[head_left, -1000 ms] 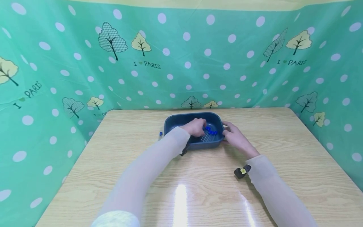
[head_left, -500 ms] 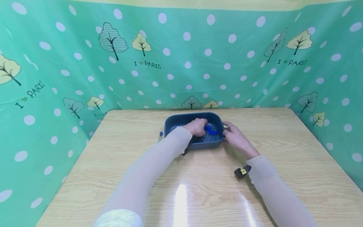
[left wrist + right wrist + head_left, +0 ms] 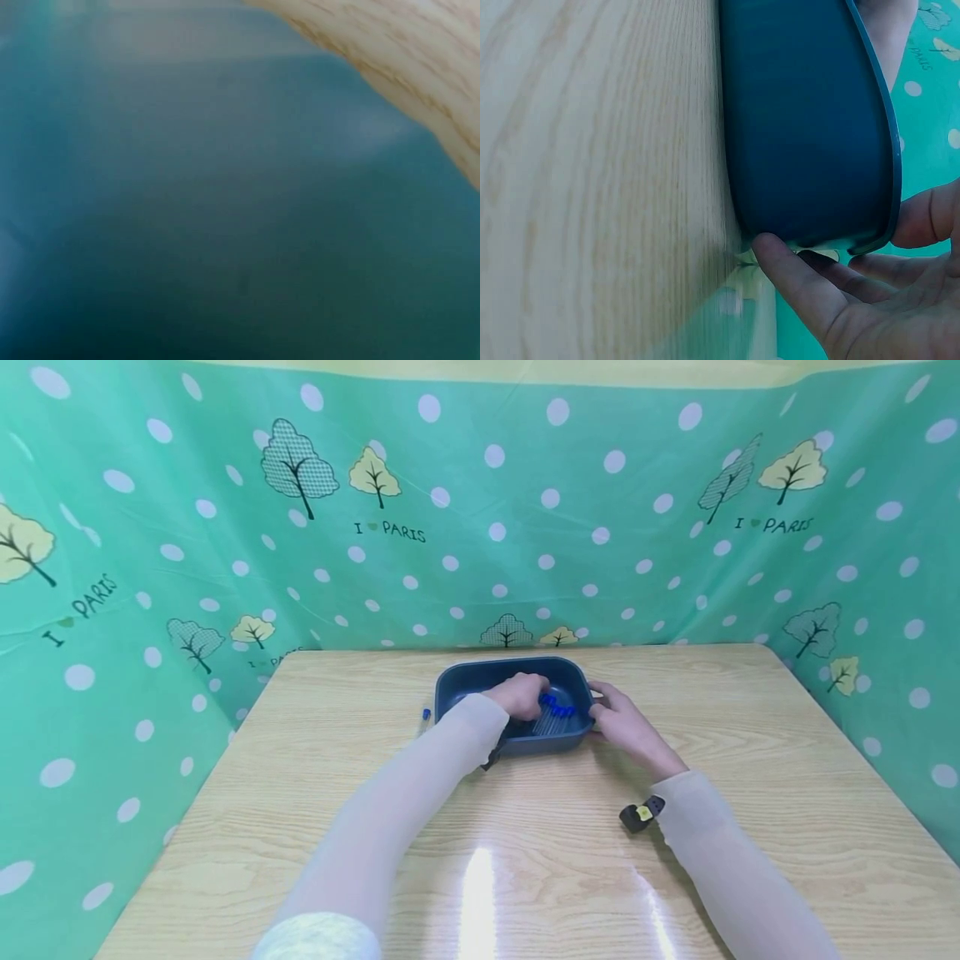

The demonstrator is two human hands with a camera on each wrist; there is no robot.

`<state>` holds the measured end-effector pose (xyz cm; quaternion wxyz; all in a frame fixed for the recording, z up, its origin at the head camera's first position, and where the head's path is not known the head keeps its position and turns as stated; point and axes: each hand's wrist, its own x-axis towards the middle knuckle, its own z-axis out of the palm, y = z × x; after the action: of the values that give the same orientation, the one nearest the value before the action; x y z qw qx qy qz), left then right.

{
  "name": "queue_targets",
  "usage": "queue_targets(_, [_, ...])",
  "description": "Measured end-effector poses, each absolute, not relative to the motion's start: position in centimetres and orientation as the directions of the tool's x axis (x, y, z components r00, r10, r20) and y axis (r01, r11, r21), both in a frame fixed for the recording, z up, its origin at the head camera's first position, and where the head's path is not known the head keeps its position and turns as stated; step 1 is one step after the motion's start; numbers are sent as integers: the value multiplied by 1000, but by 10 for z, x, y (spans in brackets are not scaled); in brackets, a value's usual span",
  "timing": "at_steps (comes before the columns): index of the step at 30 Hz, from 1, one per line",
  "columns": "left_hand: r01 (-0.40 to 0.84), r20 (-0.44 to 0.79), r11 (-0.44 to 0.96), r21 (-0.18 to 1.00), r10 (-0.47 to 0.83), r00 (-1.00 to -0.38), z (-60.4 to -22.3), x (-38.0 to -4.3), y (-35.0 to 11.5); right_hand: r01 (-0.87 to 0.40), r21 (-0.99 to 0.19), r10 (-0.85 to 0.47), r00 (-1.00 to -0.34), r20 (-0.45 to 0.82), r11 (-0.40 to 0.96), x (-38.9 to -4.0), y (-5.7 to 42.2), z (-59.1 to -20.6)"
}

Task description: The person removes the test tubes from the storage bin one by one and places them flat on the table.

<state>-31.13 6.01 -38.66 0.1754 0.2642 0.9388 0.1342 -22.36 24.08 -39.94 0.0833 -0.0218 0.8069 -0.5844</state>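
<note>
A dark blue plastic basin [image 3: 546, 744] stands near the back of the table. Inside, several clear pens with blue caps [image 3: 558, 707] lie side by side. My left hand [image 3: 519, 696] reaches into the basin with bent fingers, just left of the caps; its fingertips are hidden, so any hold on a pen does not show. The left wrist view is filled by the blurred basin wall [image 3: 225, 150]. At the basin's right end, my right hand [image 3: 626, 727] holds the side; in the right wrist view the thumb [image 3: 928, 216] is at the rim and the fingers reach along the outer end.
One more blue-capped pen [image 3: 425, 717] lies on the wooden table [image 3: 570, 852] just left of the basin, partly hidden by my left sleeve. A green dotted cloth [image 3: 525, 527] hangs behind the table and along both sides.
My left forearm has shifted slightly to the right, while the left hand stays inside the basin by the pens. The right hand and the basin look unmoved.
</note>
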Motion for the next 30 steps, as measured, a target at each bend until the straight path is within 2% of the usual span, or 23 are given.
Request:
queue_targets(14, [391,-292,829,399,519,-803,-387,-312,56,57,-948,-125,-987,-101,313,-225,238,-399])
queue_targets(30, [379,-308,834,400,512,-801,-383,-308,55,66,-943,-117,-987,-109,325,-225,239,-400])
